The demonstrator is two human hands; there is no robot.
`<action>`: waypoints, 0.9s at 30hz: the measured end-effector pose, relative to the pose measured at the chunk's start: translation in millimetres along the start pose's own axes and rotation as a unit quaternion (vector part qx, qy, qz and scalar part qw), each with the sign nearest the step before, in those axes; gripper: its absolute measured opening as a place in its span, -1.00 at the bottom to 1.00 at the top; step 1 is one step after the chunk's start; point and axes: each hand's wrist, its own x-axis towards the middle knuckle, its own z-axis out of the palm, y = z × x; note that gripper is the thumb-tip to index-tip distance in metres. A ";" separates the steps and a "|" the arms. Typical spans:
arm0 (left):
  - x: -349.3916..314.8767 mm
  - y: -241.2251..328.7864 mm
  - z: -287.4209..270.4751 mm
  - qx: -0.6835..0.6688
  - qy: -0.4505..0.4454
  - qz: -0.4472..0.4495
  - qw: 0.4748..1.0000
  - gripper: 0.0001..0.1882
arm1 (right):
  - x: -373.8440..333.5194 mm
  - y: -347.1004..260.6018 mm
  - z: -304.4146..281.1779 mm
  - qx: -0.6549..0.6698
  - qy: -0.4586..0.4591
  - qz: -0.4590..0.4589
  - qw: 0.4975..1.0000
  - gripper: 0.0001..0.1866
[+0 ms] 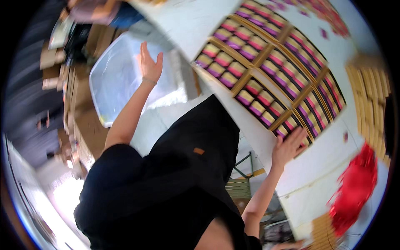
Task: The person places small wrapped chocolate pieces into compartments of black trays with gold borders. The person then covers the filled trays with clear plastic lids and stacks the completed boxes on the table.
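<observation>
Open brown cardboard trays (252, 66) stand side by side in a block on the white table (316, 179). Rows of small pink, purple and cream pieces (257, 100) sit in them against black. My right hand (287, 146) lies at the near right corner of this block, fingers stretched out over the end tray; whether it presses on the pieces is unclear. Away to the left, my left hand (151, 66) is raised, fingers straight and thumb apart, holding nothing. Behind it is a large translucent plastic tub (109, 83).
Cardboard boxes (89, 129) are stacked along the left. Another person (98, 12) is at the far left. A shiny red bundle (354, 189) and tan stacked strips (368, 100) lie at the right. Pink pieces (329, 16) are heaped at the far end. A green slatted stool (238, 188) stands below the table.
</observation>
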 end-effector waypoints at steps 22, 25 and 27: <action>8.8 -386.0 119.3 -0.338 0.081 -0.640 0.685 0.26 | -13.2 17.3 3.9 -0.012 0.141 0.005 0.990 -0.34; 20.2 -468.0 151.1 -0.260 0.079 -0.614 0.741 0.26 | -6.7 32.3 9.2 0.055 0.146 -0.002 0.988 -0.32; 24.6 -493.8 156.0 -0.363 0.020 -0.579 0.730 0.24 | -18.1 -5.0 -24.4 -0.139 0.129 -0.061 0.980 -0.34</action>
